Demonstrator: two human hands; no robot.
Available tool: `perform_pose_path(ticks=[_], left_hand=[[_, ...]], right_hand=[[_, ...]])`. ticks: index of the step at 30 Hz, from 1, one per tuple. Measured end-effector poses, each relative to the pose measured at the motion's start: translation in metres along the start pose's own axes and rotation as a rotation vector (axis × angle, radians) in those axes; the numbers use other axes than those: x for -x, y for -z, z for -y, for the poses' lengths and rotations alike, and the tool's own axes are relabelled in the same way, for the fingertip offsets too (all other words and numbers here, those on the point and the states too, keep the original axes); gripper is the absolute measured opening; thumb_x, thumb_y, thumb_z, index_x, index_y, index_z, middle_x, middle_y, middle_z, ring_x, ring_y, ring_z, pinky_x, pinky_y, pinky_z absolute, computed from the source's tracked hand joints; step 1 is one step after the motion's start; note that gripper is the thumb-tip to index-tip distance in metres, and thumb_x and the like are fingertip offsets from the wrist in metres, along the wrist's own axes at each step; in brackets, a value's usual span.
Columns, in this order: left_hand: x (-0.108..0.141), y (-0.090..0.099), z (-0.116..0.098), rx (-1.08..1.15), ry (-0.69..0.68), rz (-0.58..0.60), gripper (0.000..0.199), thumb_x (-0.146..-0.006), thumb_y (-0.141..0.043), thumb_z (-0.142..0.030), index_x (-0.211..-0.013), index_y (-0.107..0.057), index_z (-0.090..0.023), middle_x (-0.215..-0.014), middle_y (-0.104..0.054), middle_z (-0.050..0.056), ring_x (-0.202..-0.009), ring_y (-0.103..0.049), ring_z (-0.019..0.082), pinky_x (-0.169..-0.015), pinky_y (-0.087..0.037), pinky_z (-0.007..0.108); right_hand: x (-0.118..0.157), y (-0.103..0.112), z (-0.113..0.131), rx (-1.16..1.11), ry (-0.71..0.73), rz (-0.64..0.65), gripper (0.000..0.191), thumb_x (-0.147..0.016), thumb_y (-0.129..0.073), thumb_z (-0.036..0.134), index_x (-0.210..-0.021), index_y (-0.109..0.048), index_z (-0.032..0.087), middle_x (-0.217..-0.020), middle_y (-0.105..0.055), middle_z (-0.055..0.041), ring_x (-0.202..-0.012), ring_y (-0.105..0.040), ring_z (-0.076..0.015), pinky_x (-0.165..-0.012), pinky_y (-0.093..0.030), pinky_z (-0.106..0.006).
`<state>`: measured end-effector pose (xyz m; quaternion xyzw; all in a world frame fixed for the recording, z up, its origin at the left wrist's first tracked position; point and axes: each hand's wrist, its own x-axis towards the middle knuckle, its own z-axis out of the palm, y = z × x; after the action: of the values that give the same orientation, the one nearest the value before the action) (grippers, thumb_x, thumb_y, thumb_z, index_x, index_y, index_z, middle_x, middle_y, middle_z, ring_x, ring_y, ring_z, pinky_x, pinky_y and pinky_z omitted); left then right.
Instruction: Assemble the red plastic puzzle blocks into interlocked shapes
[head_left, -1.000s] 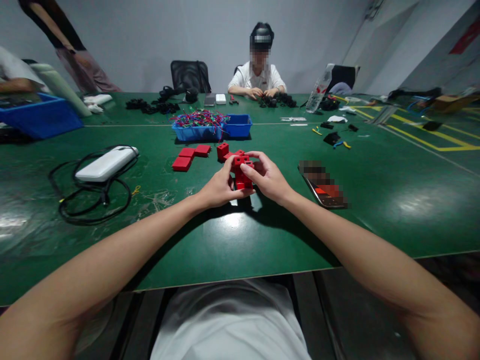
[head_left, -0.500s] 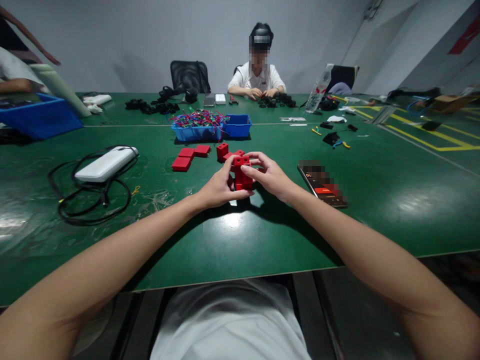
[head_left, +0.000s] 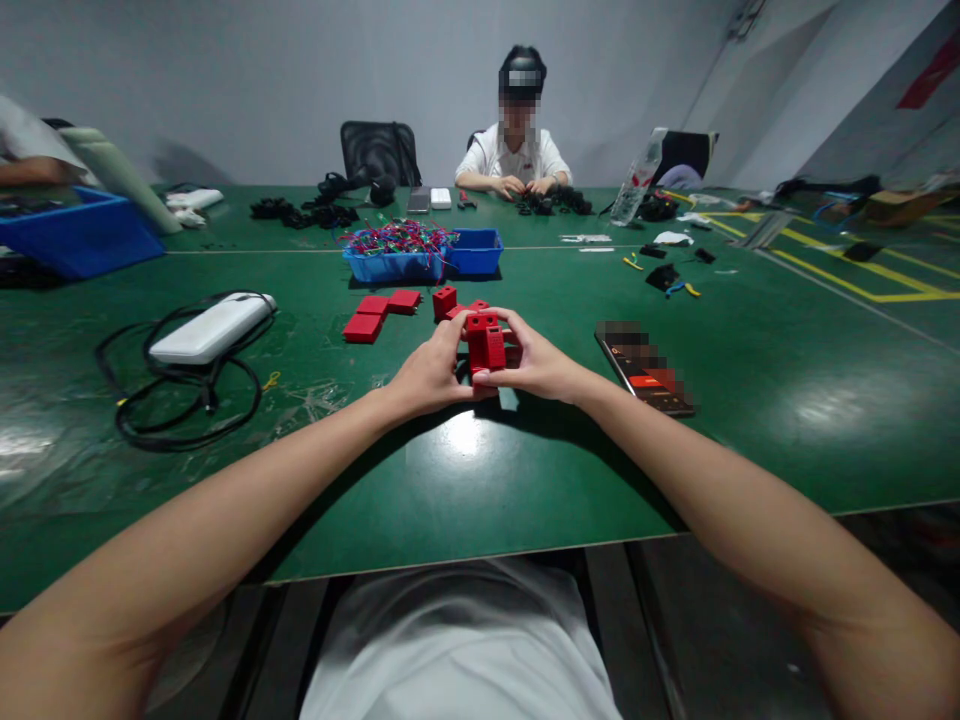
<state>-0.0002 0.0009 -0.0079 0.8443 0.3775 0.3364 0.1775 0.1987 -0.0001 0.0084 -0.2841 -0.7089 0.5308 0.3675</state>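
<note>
Between my two hands is a red plastic block-like part [head_left: 480, 345] with two dark round holes in its top face. A narrower red piece with small perforations [head_left: 495, 346] stands against its right side. My left hand [head_left: 435, 368] is closed round the left of the block, thumb low at its base. My right hand [head_left: 536, 362] pinches the perforated piece, with fingertips at its top and the thumb at its lower end. Just behind my fingers lie more red parts, among them a small holed block [head_left: 445, 302]. Flat red squares [head_left: 363, 328] lie further left.
Left is a white power bank [head_left: 214, 330] with a coiled black cable [head_left: 187, 435]; right lies a phone [head_left: 645, 370]. Beyond are a blue bin of coloured wires [head_left: 394, 265], a smaller blue bin [head_left: 476, 255], pliers [head_left: 682, 290] and a bottle [head_left: 637, 185]. A person [head_left: 514, 155] sits opposite.
My right thumb has slid down from the upper front of the block to its lower end, uncovering the perforated piece. At the far left, a standing person's arm has left the view.
</note>
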Motion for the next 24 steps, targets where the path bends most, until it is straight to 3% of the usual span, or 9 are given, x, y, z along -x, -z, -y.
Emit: perform_pose_path(ticks=[5,7,8,10,13,18,21,24], left_hand=[[-0.007,0.029,0.011,-0.237,-0.14,0.151,0.11,-0.058,-0.082,-0.063,-0.146,-0.035,-0.019,-0.141,-0.048,0.02,-0.127,-0.051,0.039,-0.104,-0.044,0.052],[-0.009,0.044,0.017,-0.305,-0.182,0.185,0.099,-0.064,-0.077,-0.067,-0.143,-0.04,-0.02,-0.143,-0.049,0.018,-0.129,-0.049,0.039,-0.107,-0.04,0.052],[-0.009,0.051,0.021,-0.362,-0.15,0.156,0.086,-0.073,-0.07,-0.066,-0.141,-0.044,-0.02,-0.142,-0.05,0.017,-0.129,-0.048,0.039,-0.107,-0.038,0.053],[-0.007,0.064,0.028,-0.468,-0.01,-0.01,0.066,-0.087,-0.056,-0.061,-0.137,-0.048,-0.019,-0.139,-0.052,0.016,-0.126,-0.049,0.038,-0.106,-0.037,0.054],[0.0,0.078,0.045,-0.608,0.235,-0.216,0.068,-0.083,-0.055,-0.066,-0.131,-0.052,-0.018,-0.132,-0.054,0.016,-0.125,-0.047,0.044,-0.102,-0.037,0.056],[0.009,0.08,0.075,-0.619,0.602,-0.141,0.07,-0.069,-0.06,-0.077,-0.093,-0.066,-0.011,-0.081,-0.066,0.014,-0.111,-0.057,0.047,-0.089,-0.04,0.058],[0.007,0.072,0.077,-0.622,0.632,-0.089,0.066,-0.071,-0.056,-0.079,-0.066,-0.063,-0.013,-0.061,-0.057,0.008,-0.107,-0.061,0.043,-0.084,-0.041,0.053],[0.005,0.059,0.059,-0.656,0.621,-0.028,0.067,-0.075,-0.052,-0.079,-0.054,-0.058,-0.015,-0.06,-0.059,0.012,-0.095,-0.066,0.043,-0.079,-0.044,0.053]], right_hand=[[0.0,0.002,-0.004,0.055,0.007,-0.008,0.087,-0.064,-0.087,0.033,-0.135,-0.037,0.027,-0.118,-0.062,-0.0074,-0.105,-0.066,-0.0243,-0.092,-0.057,-0.047],[0.0,0.001,-0.004,0.065,0.016,0.003,0.087,-0.063,-0.087,0.034,-0.134,-0.038,0.028,-0.118,-0.061,-0.0074,-0.105,-0.064,-0.0244,-0.09,-0.058,-0.046],[0.001,0.0,-0.004,0.063,0.014,0.006,0.086,-0.063,-0.087,0.034,-0.133,-0.039,0.029,-0.118,-0.061,-0.0074,-0.106,-0.063,-0.0243,-0.09,-0.058,-0.045],[0.002,-0.002,-0.003,0.046,-0.001,0.013,0.085,-0.063,-0.087,0.035,-0.133,-0.039,0.03,-0.115,-0.062,-0.0067,-0.104,-0.063,-0.0238,-0.089,-0.058,-0.045],[0.003,-0.003,-0.002,0.033,-0.027,0.02,0.087,-0.063,-0.087,0.035,-0.134,-0.038,0.03,-0.109,-0.063,-0.0053,-0.101,-0.064,-0.0233,-0.091,-0.057,-0.047],[0.002,-0.004,-0.002,0.01,-0.072,0.002,0.088,-0.063,-0.087,0.034,-0.135,-0.037,0.028,-0.107,-0.065,-0.006,-0.099,-0.066,-0.0235,-0.092,-0.056,-0.048],[0.002,-0.004,-0.004,0.01,-0.066,0.009,0.087,-0.064,-0.087,0.035,-0.135,-0.037,0.028,-0.104,-0.067,-0.0055,-0.098,-0.067,-0.0234,-0.094,-0.055,-0.049],[0.002,-0.004,-0.004,0.046,-0.047,0.014,0.088,-0.066,-0.086,0.036,-0.137,-0.035,0.026,-0.109,-0.067,-0.0075,-0.103,-0.067,-0.0243,-0.098,-0.053,-0.05]])
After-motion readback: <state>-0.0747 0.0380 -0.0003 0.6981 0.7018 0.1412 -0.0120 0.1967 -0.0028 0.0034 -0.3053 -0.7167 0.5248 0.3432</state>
